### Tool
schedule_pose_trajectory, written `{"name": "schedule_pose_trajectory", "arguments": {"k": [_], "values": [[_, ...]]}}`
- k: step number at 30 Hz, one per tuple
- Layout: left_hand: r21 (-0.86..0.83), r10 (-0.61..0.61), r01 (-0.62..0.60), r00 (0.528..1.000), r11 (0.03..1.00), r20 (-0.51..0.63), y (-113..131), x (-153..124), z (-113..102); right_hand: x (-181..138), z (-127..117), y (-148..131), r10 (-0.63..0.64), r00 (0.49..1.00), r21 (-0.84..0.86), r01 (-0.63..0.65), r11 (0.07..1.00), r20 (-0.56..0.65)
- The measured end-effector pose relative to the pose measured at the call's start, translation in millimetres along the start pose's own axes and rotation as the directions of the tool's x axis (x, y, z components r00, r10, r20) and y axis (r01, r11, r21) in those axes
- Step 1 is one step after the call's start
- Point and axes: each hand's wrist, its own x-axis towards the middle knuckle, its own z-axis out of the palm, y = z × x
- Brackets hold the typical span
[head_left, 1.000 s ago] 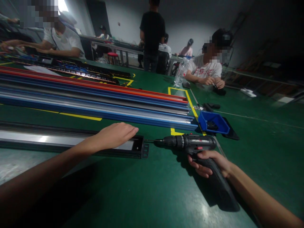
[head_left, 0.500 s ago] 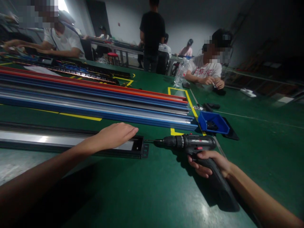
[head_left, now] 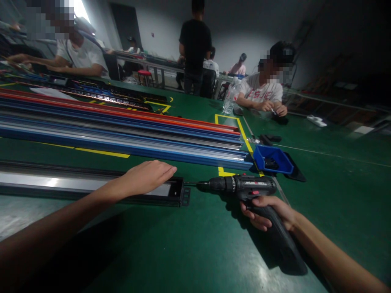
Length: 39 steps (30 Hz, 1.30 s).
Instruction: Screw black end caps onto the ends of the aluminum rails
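My left hand (head_left: 146, 176) lies flat, fingers together, on top of a long black metal rail (head_left: 61, 184) with a shiny silver inner strip, close to its right end. My right hand (head_left: 266, 211) grips the handle of a black cordless drill (head_left: 244, 186). The drill lies level, its bit pointing left and touching the rail's end bracket (head_left: 185, 196). Both rest on a green table (head_left: 189, 252).
Behind the rail lies a stack of long blue, grey and red profiles (head_left: 122, 126). A blue parts bin (head_left: 273, 159) sits on a black mat just beyond the drill. A water bottle (head_left: 230, 97) and several other people are at the table's far side.
Hands, drill and rail keep their places. The view has shifted slightly, so everything sits a little lower and more to the left in the picture.
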Motion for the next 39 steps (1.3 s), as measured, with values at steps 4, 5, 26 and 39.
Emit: {"name": "schedule_pose_trajectory", "arguments": {"k": [4, 5, 26, 39], "values": [[0.001, -0.006, 0.006, 1.000, 1.000, 0.008, 2.5, 0.2, -3.1, 0.1, -1.3, 0.0, 0.009, 1.000, 0.011, -0.009, 1.000, -0.011], [0.002, -0.007, 0.007, 1.000, 1.000, 0.009, 2.9, 0.5, -3.6, 0.0, -1.4, 0.0, 0.009, 1.000, 0.012, -0.009, 1.000, -0.016], [-0.010, -0.001, 0.001, 1.000, 1.000, -0.008, 1.3, 2.0, -2.4, 0.3, -0.7, 0.4, 0.000, 1.000, -0.005, 0.000, 1.000, -0.010], [-0.018, -0.010, 0.009, 1.000, 1.000, -0.016, -0.9, 2.2, 0.1, -0.3, -0.6, 0.1, 0.001, 1.000, 0.009, -0.001, 1.000, -0.030]]}}
